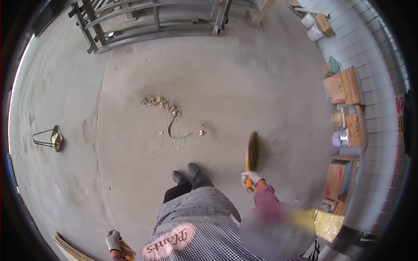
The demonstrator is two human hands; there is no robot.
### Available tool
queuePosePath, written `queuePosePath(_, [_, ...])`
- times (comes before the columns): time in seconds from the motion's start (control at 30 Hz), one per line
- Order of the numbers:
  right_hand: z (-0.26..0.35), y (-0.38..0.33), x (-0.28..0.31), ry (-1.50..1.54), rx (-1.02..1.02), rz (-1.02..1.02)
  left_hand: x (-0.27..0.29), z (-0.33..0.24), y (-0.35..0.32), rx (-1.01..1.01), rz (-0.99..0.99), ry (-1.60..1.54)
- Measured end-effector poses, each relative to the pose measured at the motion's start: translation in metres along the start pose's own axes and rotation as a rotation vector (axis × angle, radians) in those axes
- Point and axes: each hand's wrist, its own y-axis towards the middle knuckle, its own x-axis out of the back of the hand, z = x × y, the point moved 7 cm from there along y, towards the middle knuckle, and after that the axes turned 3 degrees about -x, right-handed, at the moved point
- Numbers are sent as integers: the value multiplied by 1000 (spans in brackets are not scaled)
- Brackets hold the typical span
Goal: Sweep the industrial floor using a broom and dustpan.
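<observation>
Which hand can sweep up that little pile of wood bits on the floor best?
Probably the right hand: it grips the orange-handled broom, whose bristles point toward the debris pile. The left hand is low behind, by some boards.

Two gloved hands show: the left hand (114,240) in a pale work glove at the lower edge, the right hand (251,178) in a like glove. One short broom with an orange handle and brown bristles (251,153) is in view. One scattered pile of pale wood scraps and debris (162,103) lies on the concrete floor. One bent wire stand (48,138) sits at the left. Two white plastic buckets (311,26) stand at the top right. Two dark shoes (188,174) show side by side.
</observation>
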Motion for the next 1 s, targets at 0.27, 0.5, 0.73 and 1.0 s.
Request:
queuePosePath(0.27, [33,38,-358,-120,148,327,66,28,91,-21,-30,-46])
queuePosePath(0.5, [98,31,-612,-287,347,430,188,-18,149,102,43,122])
queuePosePath(0.73, [114,-68,-564,-337,541,389,269,-53,336,-103,-107,10])
queuePosePath(1.0, [189,-9,-411,-298,398,-204,200,-230,333,-366,52,154])
